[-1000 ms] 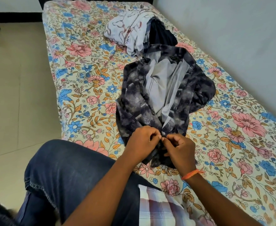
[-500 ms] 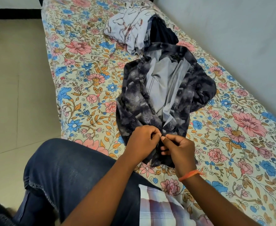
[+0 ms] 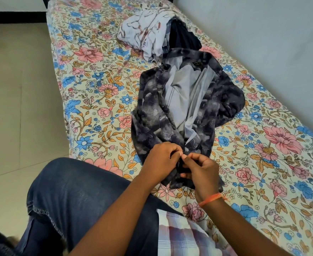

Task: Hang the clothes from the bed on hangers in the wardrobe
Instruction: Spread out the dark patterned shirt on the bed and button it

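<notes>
— What are the hands doing down there?

— Both are curled tight at the bottom front edge of the dark patterned shirt (image 3: pixel 172 115). The left hand (image 3: pixel 161 160) pinches the fabric between thumb and fingers, and the right hand (image 3: pixel 201 171) pinches it just beside, fingertips almost touching.

— Where's the shirt?

— Spread open on the floral bed (image 3: pixel 100 93), grey lining up. A white printed garment (image 3: pixel 144 36) and a dark garment (image 3: pixel 184 36) lie bunched beyond it, near the wall.
</notes>
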Demonstrator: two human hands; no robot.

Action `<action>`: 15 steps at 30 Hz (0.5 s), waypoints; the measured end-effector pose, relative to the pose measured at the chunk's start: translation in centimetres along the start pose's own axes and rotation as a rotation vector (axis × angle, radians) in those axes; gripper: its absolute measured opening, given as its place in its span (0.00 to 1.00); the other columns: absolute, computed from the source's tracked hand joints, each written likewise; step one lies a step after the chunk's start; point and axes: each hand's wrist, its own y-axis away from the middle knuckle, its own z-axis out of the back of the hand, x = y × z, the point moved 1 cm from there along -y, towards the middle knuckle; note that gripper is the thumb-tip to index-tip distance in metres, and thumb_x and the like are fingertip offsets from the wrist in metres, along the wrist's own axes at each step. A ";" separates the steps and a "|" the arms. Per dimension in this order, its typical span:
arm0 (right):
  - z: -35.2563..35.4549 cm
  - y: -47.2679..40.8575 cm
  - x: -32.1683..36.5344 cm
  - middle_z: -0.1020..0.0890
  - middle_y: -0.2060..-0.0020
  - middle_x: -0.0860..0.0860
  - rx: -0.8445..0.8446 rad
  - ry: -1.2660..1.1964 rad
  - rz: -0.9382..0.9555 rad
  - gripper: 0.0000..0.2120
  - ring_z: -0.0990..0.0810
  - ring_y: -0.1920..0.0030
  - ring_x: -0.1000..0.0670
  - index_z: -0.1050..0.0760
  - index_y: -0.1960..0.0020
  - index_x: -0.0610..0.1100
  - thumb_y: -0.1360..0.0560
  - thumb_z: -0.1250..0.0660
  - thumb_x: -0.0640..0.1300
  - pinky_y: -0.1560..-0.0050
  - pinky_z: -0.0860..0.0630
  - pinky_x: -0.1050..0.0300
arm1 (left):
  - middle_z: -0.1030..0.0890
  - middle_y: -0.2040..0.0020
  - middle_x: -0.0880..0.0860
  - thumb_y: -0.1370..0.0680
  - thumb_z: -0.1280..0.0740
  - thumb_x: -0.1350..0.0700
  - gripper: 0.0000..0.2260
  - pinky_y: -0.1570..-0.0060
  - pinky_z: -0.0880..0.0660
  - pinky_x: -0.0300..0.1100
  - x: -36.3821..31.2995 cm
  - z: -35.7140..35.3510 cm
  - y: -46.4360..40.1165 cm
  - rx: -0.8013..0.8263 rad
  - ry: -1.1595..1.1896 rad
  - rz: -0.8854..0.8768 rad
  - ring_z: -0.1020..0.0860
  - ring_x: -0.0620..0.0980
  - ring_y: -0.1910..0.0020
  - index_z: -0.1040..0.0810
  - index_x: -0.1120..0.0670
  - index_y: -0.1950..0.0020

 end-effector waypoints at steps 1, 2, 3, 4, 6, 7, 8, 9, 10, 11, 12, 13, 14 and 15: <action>0.0 0.0 0.0 0.16 0.63 0.43 -0.006 0.029 0.031 0.02 0.17 0.65 0.49 0.18 0.58 0.41 0.27 0.26 0.37 0.71 0.20 0.56 | 0.19 0.56 0.45 0.21 0.34 0.55 0.06 0.59 0.25 0.40 0.0 0.0 0.0 0.001 -0.003 0.002 0.25 0.41 0.62 0.17 0.52 0.52; 0.0 0.1 0.0 0.16 0.63 0.44 -0.006 0.063 0.063 0.02 0.17 0.65 0.49 0.18 0.57 0.42 0.26 0.26 0.37 0.71 0.20 0.57 | 0.19 0.56 0.45 0.21 0.34 0.55 0.06 0.60 0.27 0.39 0.0 0.0 0.1 -0.002 -0.006 0.004 0.25 0.40 0.64 0.17 0.51 0.52; 0.1 0.1 0.0 0.16 0.64 0.44 0.000 0.103 0.097 0.02 0.17 0.66 0.48 0.17 0.57 0.42 0.26 0.27 0.37 0.72 0.21 0.57 | 0.19 0.57 0.45 0.22 0.33 0.54 0.05 0.61 0.28 0.38 -0.1 0.0 0.1 -0.010 -0.006 0.007 0.26 0.40 0.65 0.17 0.51 0.52; 0.1 0.1 0.1 0.16 0.64 0.44 0.006 0.150 0.132 0.03 0.17 0.66 0.48 0.17 0.57 0.44 0.25 0.28 0.38 0.72 0.21 0.59 | 0.19 0.58 0.45 0.22 0.33 0.54 0.05 0.62 0.28 0.38 -0.1 0.0 0.1 -0.023 -0.004 0.012 0.26 0.39 0.67 0.17 0.51 0.53; 0.2 0.2 0.2 0.16 0.65 0.45 0.012 0.232 0.191 0.06 0.17 0.68 0.49 0.18 0.59 0.47 0.24 0.28 0.38 0.74 0.22 0.61 | 0.19 0.62 0.45 0.23 0.32 0.53 0.04 0.63 0.24 0.41 -0.3 -0.1 0.2 -0.047 0.013 0.035 0.24 0.40 0.68 0.18 0.51 0.56; 0.2 0.2 0.2 0.16 0.65 0.46 0.009 0.255 0.206 0.07 0.18 0.68 0.49 0.18 0.59 0.48 0.24 0.29 0.38 0.74 0.23 0.61 | 0.18 0.63 0.45 0.24 0.32 0.53 0.04 0.62 0.22 0.42 -0.4 -0.1 0.3 -0.053 0.024 0.052 0.23 0.41 0.68 0.18 0.51 0.56; 0.2 0.2 0.2 0.16 0.65 0.46 0.004 0.263 0.208 0.07 0.18 0.69 0.49 0.19 0.59 0.48 0.25 0.29 0.38 0.74 0.23 0.61 | 0.18 0.63 0.45 0.24 0.31 0.53 0.04 0.62 0.22 0.43 -0.4 -0.1 0.3 -0.055 0.034 0.069 0.23 0.41 0.68 0.18 0.51 0.57; 0.2 0.2 0.2 0.17 0.66 0.46 0.000 0.261 0.200 0.07 0.18 0.70 0.49 0.19 0.59 0.48 0.25 0.29 0.37 0.74 0.23 0.61 | 0.18 0.63 0.45 0.25 0.31 0.53 0.04 0.61 0.21 0.44 -0.5 -0.2 0.4 -0.055 0.045 0.082 0.23 0.41 0.68 0.18 0.51 0.57; 0.2 0.1 0.2 0.17 0.66 0.45 -0.005 0.255 0.193 0.08 0.19 0.71 0.50 0.19 0.59 0.47 0.25 0.29 0.36 0.75 0.24 0.62 | 0.18 0.64 0.45 0.25 0.31 0.53 0.03 0.61 0.21 0.44 -0.5 -0.2 0.4 -0.055 0.056 0.092 0.23 0.41 0.68 0.18 0.50 0.57; 0.2 0.1 0.2 0.18 0.67 0.45 -0.009 0.252 0.193 0.08 0.21 0.73 0.51 0.19 0.59 0.47 0.25 0.30 0.36 0.75 0.25 0.62 | 0.18 0.64 0.45 0.25 0.31 0.53 0.03 0.61 0.21 0.45 -0.6 -0.3 0.4 -0.056 0.066 0.098 0.23 0.41 0.68 0.18 0.50 0.57; 0.3 0.0 0.3 0.18 0.68 0.46 -0.011 0.255 0.196 0.08 0.22 0.75 0.51 0.19 0.59 0.47 0.25 0.30 0.36 0.76 0.26 0.61 | 0.18 0.64 0.45 0.24 0.31 0.53 0.03 0.61 0.21 0.45 -0.6 -0.3 0.4 -0.059 0.075 0.102 0.23 0.41 0.68 0.18 0.50 0.57; 0.3 0.0 0.3 0.18 0.69 0.47 -0.012 0.255 0.195 0.08 0.23 0.76 0.51 0.19 0.58 0.47 0.25 0.30 0.35 0.76 0.26 0.61 | 0.18 0.63 0.45 0.24 0.31 0.54 0.03 0.61 0.21 0.45 -0.6 -0.4 0.3 -0.061 0.084 0.104 0.23 0.41 0.68 0.18 0.50 0.57; 0.3 -0.1 0.4 0.18 0.70 0.48 -0.014 0.245 0.185 0.08 0.24 0.77 0.51 0.19 0.58 0.47 0.25 0.30 0.35 0.76 0.27 0.60 | 0.18 0.63 0.45 0.24 0.31 0.55 0.03 0.60 0.21 0.46 -0.6 -0.4 0.3 -0.060 0.093 0.104 0.23 0.41 0.68 0.18 0.51 0.56; 0.3 -0.1 0.4 0.19 0.71 0.49 -0.018 0.225 0.169 0.08 0.24 0.78 0.52 0.18 0.57 0.47 0.25 0.31 0.35 0.76 0.27 0.60 | 0.18 0.63 0.45 0.24 0.31 0.55 0.03 0.60 0.21 0.46 -0.5 -0.5 0.3 -0.057 0.101 0.104 0.22 0.41 0.67 0.18 0.51 0.56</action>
